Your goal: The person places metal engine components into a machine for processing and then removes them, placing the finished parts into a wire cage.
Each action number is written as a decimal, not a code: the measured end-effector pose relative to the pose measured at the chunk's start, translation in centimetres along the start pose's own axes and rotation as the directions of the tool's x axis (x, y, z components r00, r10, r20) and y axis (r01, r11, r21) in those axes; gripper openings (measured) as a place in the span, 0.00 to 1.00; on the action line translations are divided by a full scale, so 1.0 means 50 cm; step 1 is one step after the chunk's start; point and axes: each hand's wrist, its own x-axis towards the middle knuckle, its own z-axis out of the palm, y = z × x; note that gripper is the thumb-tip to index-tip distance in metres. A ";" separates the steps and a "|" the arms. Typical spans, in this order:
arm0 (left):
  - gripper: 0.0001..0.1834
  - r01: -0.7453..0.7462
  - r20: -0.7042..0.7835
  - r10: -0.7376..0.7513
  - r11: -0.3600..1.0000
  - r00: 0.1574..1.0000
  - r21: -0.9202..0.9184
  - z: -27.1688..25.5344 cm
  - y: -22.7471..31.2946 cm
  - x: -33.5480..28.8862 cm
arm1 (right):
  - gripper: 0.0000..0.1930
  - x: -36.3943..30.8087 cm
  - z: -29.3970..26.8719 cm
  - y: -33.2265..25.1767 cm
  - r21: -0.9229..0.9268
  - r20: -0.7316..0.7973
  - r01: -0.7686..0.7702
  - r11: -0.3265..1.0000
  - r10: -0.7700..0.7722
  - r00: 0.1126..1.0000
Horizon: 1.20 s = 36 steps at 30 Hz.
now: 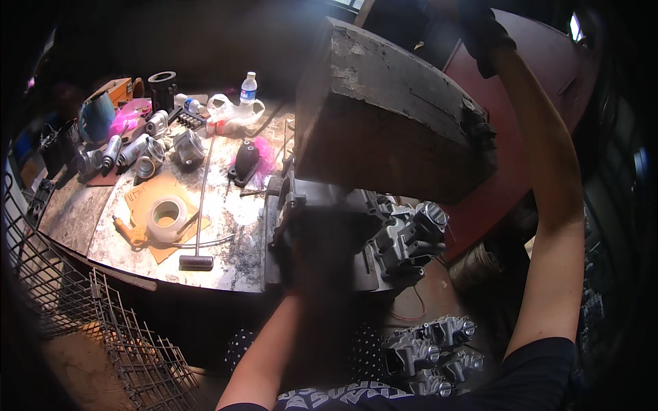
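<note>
My right hand (484, 38), in a dark glove, is raised at the upper right beside a big worn metal housing (404, 75). Its fingers are dark and blurred, so whether they grip anything is unclear. Low in the middle, my left hand (293, 264), also gloved, lies in deep shadow at a grey metal casting (319, 194) under the housing. I cannot make out its fingers. Just to the right of that sits another silvery cast part (404, 243) with round openings. A blurred dark shape covers part of the middle.
On the bench (233, 226) at left lie a tape roll (166, 218) on cardboard, an air gun (129, 233), a long-handled hammer (197, 262), a bottle (248, 89) and several metal parts. More castings (432, 349) are at lower right. Wire mesh (130, 329) stands at lower left.
</note>
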 end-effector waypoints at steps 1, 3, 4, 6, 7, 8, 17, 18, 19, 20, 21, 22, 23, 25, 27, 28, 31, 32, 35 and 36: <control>0.21 0.082 0.160 -0.077 0.996 0.984 -0.025 -0.024 0.011 0.002 | 0.31 -0.052 -0.040 -0.040 0.057 -0.002 0.030 0.998 -0.030 1.000; 0.24 0.070 0.328 -0.073 0.997 0.942 0.021 -0.054 0.057 0.006 | 0.28 -0.189 -0.142 -0.111 0.151 0.090 0.024 0.988 -0.038 0.995; 0.24 0.109 0.238 -0.121 0.992 0.964 0.064 -0.057 0.028 0.001 | 0.27 -0.236 -0.147 -0.157 0.296 0.118 0.046 0.954 -0.084 0.989; 0.23 0.228 0.035 -0.230 0.972 0.973 0.065 -0.001 -0.082 -0.016 | 0.25 -0.332 -0.111 -0.230 0.601 0.223 0.019 0.799 -0.190 0.956; 0.23 0.195 -0.030 -0.197 0.979 0.980 -0.064 0.062 -0.092 -0.016 | 0.24 -0.397 -0.141 -0.260 0.640 0.364 -0.104 0.762 -0.181 0.914; 0.23 0.144 -0.029 -0.148 0.982 0.988 -0.119 0.100 -0.077 -0.015 | 0.23 -0.467 -0.154 -0.284 0.662 0.497 -0.260 0.703 -0.152 0.854; 0.24 0.019 0.252 -0.075 0.976 0.965 0.218 0.137 -0.056 -0.005 | 0.23 -1.208 0.245 -0.554 0.211 0.977 -0.965 0.157 -0.015 0.211; 0.24 -0.023 0.173 -0.022 0.968 0.985 0.251 0.142 -0.067 -0.021 | 0.23 -1.265 0.267 -0.602 0.219 0.975 -0.968 0.120 0.007 0.221; 0.24 -0.059 0.101 0.031 0.956 0.994 0.287 0.150 -0.081 -0.035 | 0.24 -1.338 0.309 -0.656 0.219 0.976 -0.976 0.019 -0.019 0.218; 0.24 -0.024 0.001 0.024 0.976 1.000 0.216 0.170 -0.105 -0.042 | 0.24 -1.371 0.334 -0.689 0.213 0.975 -0.974 -0.081 -0.051 0.218; 0.24 -0.001 -0.098 0.015 0.990 0.995 0.143 0.198 -0.134 -0.045 | 0.24 -1.357 0.328 -0.703 0.121 0.988 -0.992 -0.045 -0.090 0.125; 0.24 0.001 -0.192 0.010 0.998 0.981 0.060 0.221 -0.150 -0.045 | 0.24 -1.333 0.306 -0.714 0.026 0.993 -1.000 -0.009 -0.112 0.027; 0.24 -0.045 -0.203 0.073 0.989 0.977 0.140 0.232 -0.155 -0.044 | 0.24 -1.322 0.292 -0.721 -0.071 0.990 -0.997 0.026 -0.124 -0.073; 0.23 -0.129 -0.214 0.197 0.947 0.957 0.295 0.238 -0.155 -0.041 | 0.24 -1.344 0.267 -0.721 0.292 0.957 -0.749 0.594 -0.178 0.231; 0.23 -0.130 -0.137 0.168 0.959 0.976 0.252 0.230 -0.147 -0.030 | 0.23 -1.360 0.266 -0.714 0.323 0.946 -0.703 0.634 -0.219 0.237; 0.23 -0.124 -0.100 0.151 0.965 0.984 0.229 0.224 -0.141 -0.027 | 0.23 -1.364 0.269 -0.711 0.305 0.952 -0.710 0.635 -0.233 0.200; 0.23 -0.160 -0.162 0.229 0.921 0.960 0.355 0.242 -0.153 -0.027 | 0.23 -1.368 0.291 -0.708 0.228 0.965 -0.738 0.635 -0.246 0.087; 0.23 -0.168 -0.136 0.238 0.905 0.962 0.392 0.246 -0.161 -0.030 | 0.22 -1.371 0.295 -0.708 0.217 0.966 -0.735 0.642 -0.249 0.067; 0.26 -0.179 -0.122 0.257 0.878 0.959 0.443 0.237 -0.160 -0.031 | 0.22 -1.384 0.303 -0.711 0.189 0.968 -0.731 0.655 -0.251 0.025; 0.27 -0.173 -0.159 0.260 0.889 0.952 0.423 0.236 -0.149 -0.030 | 0.22 -1.389 0.304 -0.717 0.182 0.968 -0.733 0.655 -0.251 0.016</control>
